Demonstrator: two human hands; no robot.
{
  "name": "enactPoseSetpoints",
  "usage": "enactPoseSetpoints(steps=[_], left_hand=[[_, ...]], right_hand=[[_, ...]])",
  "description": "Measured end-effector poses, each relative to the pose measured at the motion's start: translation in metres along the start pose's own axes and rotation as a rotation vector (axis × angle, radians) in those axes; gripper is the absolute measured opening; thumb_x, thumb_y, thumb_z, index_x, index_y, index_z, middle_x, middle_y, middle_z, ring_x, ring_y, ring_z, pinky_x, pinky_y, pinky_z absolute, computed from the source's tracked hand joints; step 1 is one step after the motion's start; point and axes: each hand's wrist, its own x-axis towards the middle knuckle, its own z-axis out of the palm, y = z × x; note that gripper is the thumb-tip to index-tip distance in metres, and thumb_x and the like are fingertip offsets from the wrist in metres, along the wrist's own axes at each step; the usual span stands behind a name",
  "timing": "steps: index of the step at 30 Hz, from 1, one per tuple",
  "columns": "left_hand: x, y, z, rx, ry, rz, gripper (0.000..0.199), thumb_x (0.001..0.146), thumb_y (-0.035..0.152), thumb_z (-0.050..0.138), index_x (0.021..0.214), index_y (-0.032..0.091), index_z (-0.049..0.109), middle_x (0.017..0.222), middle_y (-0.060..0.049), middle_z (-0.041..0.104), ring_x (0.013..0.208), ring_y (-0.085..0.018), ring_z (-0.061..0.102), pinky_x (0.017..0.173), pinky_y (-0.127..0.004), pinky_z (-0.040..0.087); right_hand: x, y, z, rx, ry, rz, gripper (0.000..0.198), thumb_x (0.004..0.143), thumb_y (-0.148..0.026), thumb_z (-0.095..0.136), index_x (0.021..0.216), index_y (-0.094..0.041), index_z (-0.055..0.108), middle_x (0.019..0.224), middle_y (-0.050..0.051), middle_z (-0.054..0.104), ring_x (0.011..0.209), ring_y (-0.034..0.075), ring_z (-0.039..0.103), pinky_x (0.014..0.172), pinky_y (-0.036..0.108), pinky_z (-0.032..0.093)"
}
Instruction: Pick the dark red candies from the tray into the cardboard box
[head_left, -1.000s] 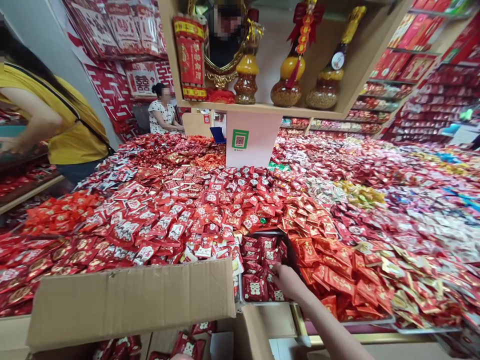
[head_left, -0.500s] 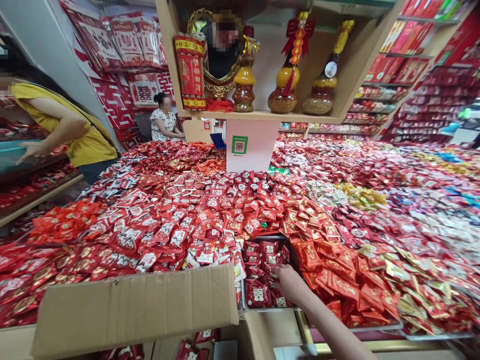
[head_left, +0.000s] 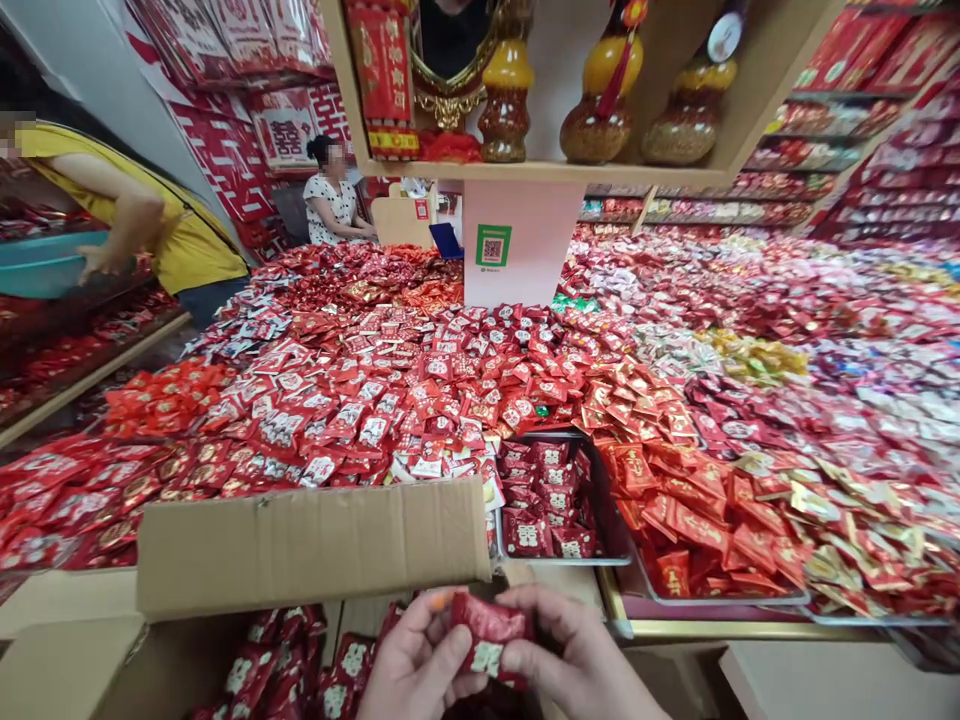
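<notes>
Between my left hand (head_left: 424,655) and my right hand (head_left: 562,645) is a small dark red candy packet (head_left: 491,622) with a pale printed character. The fingertips of both hands pinch it, one hand at each side, above an open cardboard box (head_left: 315,550). More dark red packets (head_left: 259,670) of the same look lie inside that box, partly hidden by its flap and my hands. Just beyond my hands, a metal tray (head_left: 611,560) holds matching packets (head_left: 529,533) in rough rows, with a bare dark strip along its right side.
Heaps of red packets (head_left: 360,400) cover the display counter. Orange-red packets (head_left: 697,520) fill the tray on the right. A wooden shelf (head_left: 555,178) with gourd-shaped bottles overhangs the counter. A person in yellow (head_left: 180,230) bends at the left; another person (head_left: 334,205) sits farther back.
My right hand has drawn back from the tray towards me. Both hands now grip a packet over the box; the left was out of view. The view has tipped downward.
</notes>
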Motion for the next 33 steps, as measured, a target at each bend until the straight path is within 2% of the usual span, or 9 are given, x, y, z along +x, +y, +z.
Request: enactPoseSetpoints(steps=[5, 11, 13, 17, 20, 22, 25, 29, 33], left_hand=[[0.003, -0.001, 0.000, 0.073, 0.030, 0.019, 0.024, 0.063, 0.029, 0.075, 0.080, 0.016, 0.065, 0.071, 0.000, 0.070, 0.063, -0.012, 0.063, 0.054, -0.020, 0.054], [0.005, -0.001, 0.006, 0.061, 0.065, 0.051, 0.025, 0.060, 0.034, 0.076, 0.073, 0.018, 0.062, 0.068, 0.004, 0.067, 0.063, -0.011, 0.061, 0.056, -0.022, 0.053], [0.005, 0.001, 0.005, -0.008, 0.003, -0.056, 0.031, 0.064, 0.042, 0.071, 0.084, 0.021, 0.060, 0.077, 0.001, 0.070, 0.067, -0.014, 0.064, 0.060, -0.025, 0.052], [0.005, 0.004, -0.002, -0.172, -0.155, -0.323, 0.055, 0.068, 0.056, 0.060, 0.110, 0.024, 0.046, 0.084, -0.006, 0.072, 0.070, -0.019, 0.068, 0.060, -0.027, 0.049], [0.004, -0.001, -0.008, -0.081, -0.120, -0.157, 0.053, 0.066, 0.037, 0.071, 0.110, 0.025, 0.044, 0.087, -0.003, 0.072, 0.076, -0.018, 0.066, 0.067, -0.028, 0.049], [0.005, -0.007, -0.011, 0.051, -0.111, -0.010, 0.052, 0.063, 0.032, 0.074, 0.108, 0.025, 0.047, 0.094, -0.004, 0.071, 0.086, -0.019, 0.063, 0.075, -0.030, 0.048], [0.007, -0.016, -0.010, 0.162, -0.151, 0.110, 0.051, 0.063, 0.036, 0.072, 0.106, 0.025, 0.048, 0.096, -0.005, 0.070, 0.085, -0.020, 0.062, 0.078, -0.032, 0.047], [0.011, -0.022, -0.008, 0.335, -0.189, 0.203, 0.044, 0.069, 0.034, 0.067, 0.107, 0.025, 0.048, 0.092, -0.005, 0.070, 0.080, -0.019, 0.063, 0.075, -0.030, 0.047], [0.012, -0.017, -0.017, 0.441, -0.135, 0.228, 0.046, 0.074, 0.038, 0.061, 0.115, 0.025, 0.043, 0.104, -0.007, 0.063, 0.077, -0.017, 0.063, 0.071, -0.028, 0.049]], right_hand=[[-0.001, -0.007, -0.006, 0.177, -0.044, 0.038, 0.030, 0.069, -0.042, 0.066, 0.086, -0.017, 0.060, 0.074, 0.002, 0.063, 0.066, 0.014, 0.056, 0.060, 0.026, 0.046], [0.001, 0.001, -0.001, 0.174, 0.072, 0.018, 0.029, 0.072, -0.044, 0.063, 0.078, -0.016, 0.061, 0.067, 0.003, 0.063, 0.062, 0.014, 0.056, 0.059, 0.027, 0.046], [0.001, 0.003, 0.002, 0.067, 0.154, -0.101, 0.021, 0.075, -0.040, 0.061, 0.078, -0.019, 0.062, 0.069, 0.003, 0.064, 0.063, 0.016, 0.057, 0.060, 0.028, 0.047], [-0.001, 0.005, 0.004, -0.461, 0.149, -0.573, 0.017, 0.080, -0.019, 0.055, 0.091, -0.026, 0.065, 0.081, 0.006, 0.067, 0.073, 0.018, 0.057, 0.064, 0.030, 0.048], [-0.003, 0.006, 0.004, -0.533, 0.040, -0.703, 0.015, 0.078, -0.023, 0.057, 0.089, -0.026, 0.065, 0.084, 0.006, 0.066, 0.079, 0.019, 0.057, 0.069, 0.032, 0.049], [-0.004, 0.007, 0.003, -0.428, 0.067, -0.620, 0.016, 0.077, -0.027, 0.057, 0.092, -0.025, 0.064, 0.093, 0.008, 0.064, 0.089, 0.020, 0.057, 0.077, 0.034, 0.048], [-0.006, 0.007, 0.002, -0.327, 0.098, -0.327, 0.025, 0.077, -0.026, 0.056, 0.102, -0.023, 0.060, 0.103, 0.010, 0.063, 0.095, 0.021, 0.058, 0.082, 0.034, 0.047], [-0.004, 0.003, -0.007, -0.223, -0.037, 0.043, 0.019, 0.073, -0.033, 0.061, 0.084, -0.018, 0.064, 0.079, 0.006, 0.069, 0.074, 0.020, 0.063, 0.066, 0.029, 0.049], [0.013, -0.004, -0.049, -0.302, 0.129, 0.067, 0.022, 0.075, -0.039, 0.055, 0.075, -0.017, 0.060, 0.069, 0.003, 0.069, 0.064, 0.018, 0.063, 0.060, 0.025, 0.048]])
